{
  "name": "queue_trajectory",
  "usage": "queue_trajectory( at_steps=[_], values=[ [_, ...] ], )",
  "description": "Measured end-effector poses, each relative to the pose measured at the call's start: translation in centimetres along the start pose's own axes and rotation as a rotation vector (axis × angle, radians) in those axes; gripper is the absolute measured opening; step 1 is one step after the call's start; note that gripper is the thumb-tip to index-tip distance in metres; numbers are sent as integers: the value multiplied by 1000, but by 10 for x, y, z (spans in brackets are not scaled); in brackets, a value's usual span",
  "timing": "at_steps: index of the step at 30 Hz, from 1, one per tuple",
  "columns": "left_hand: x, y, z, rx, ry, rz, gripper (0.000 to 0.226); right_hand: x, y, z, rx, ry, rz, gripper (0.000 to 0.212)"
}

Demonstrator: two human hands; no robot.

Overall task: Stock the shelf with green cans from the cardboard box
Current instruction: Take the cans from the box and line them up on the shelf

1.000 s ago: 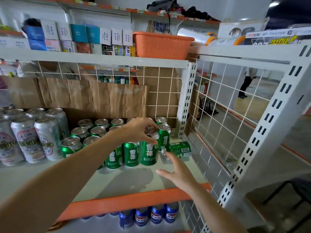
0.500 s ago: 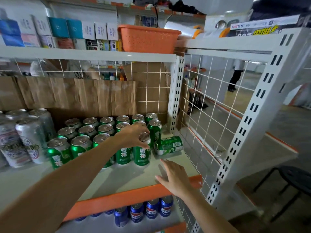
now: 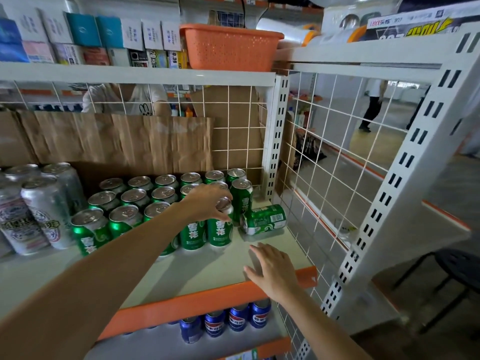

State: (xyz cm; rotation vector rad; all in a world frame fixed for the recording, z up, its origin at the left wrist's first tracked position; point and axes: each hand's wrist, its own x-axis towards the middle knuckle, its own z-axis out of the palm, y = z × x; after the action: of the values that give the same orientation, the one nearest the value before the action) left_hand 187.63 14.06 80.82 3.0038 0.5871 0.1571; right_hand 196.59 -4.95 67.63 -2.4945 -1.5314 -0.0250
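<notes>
Several green cans (image 3: 124,219) stand in rows on the white shelf (image 3: 197,271) with an orange front lip. My left hand (image 3: 207,201) reaches over the front row and grips the top of an upright green can (image 3: 220,229) at the row's right end. One more green can (image 3: 263,219) lies on its side just to the right, near the wire side panel. My right hand (image 3: 272,271) rests flat with straight fingers on the shelf's front right corner, a short way in front of the toppled can. The cardboard box is not in view.
Tall silver cans (image 3: 39,211) stand at the left of the same shelf. Blue cans (image 3: 228,320) fill the shelf below. Brown paper (image 3: 117,136) lines the wire back. An orange basket (image 3: 228,48) sits on the shelf above. A black stool (image 3: 457,271) stands at the right.
My view has shifted a little and both hands sit slightly lower in it. The left hand stays on the same can top; the right hand has drawn back to the shelf's front edge.
</notes>
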Motion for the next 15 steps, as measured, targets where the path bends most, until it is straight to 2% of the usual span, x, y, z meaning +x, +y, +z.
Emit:
queue_trajectory(
  at_steps=[6, 15],
  values=[
    [5, -1, 1, 49, 31, 10, 58, 0, 0, 0, -4, 19, 8, 94],
    [3, -1, 1, 49, -4, -5, 62, -1, -1, -2, -4, 2, 9, 94]
  ],
)
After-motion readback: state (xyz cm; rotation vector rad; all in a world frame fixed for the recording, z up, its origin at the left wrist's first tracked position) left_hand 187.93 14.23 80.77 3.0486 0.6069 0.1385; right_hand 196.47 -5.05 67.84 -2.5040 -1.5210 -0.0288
